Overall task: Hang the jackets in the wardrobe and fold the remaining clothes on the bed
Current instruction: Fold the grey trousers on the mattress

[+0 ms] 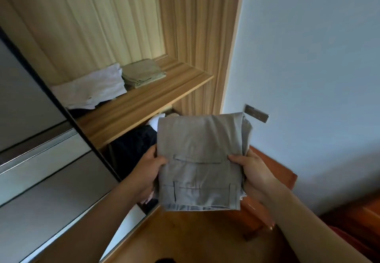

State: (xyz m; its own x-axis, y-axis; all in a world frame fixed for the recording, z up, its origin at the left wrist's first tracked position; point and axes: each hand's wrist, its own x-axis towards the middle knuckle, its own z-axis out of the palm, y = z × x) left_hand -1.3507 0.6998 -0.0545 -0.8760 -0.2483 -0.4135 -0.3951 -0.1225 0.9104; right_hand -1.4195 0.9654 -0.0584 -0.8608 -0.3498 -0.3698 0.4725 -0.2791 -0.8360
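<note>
Two hands hold one folded pair of grey trousers (197,135) up in the air, in front of the open wardrobe (92,26). The left hand (150,170) grips the left edge, with its thumb on top of the cloth and its fingers hidden under it. The right hand (253,172) grips the right edge the same way, thumb on top. The trousers lie flat between the hands, and the far end sticks out past them.

Just behind the left hand, some dark clothes (131,149) hang inside the wardrobe. Higher up, away from the hands, is a wooden shelf (144,102). On it lie a folded white cloth (92,90) and a folded tan cloth (141,73), just beside each other. Left of the left hand is a grey sliding door (41,159). Past the far end of the trousers, a small metal plate (256,113) sits on the pale wall (308,57). Under the right hand stands some reddish wooden furniture (267,190), on a wooden floor (195,238).
</note>
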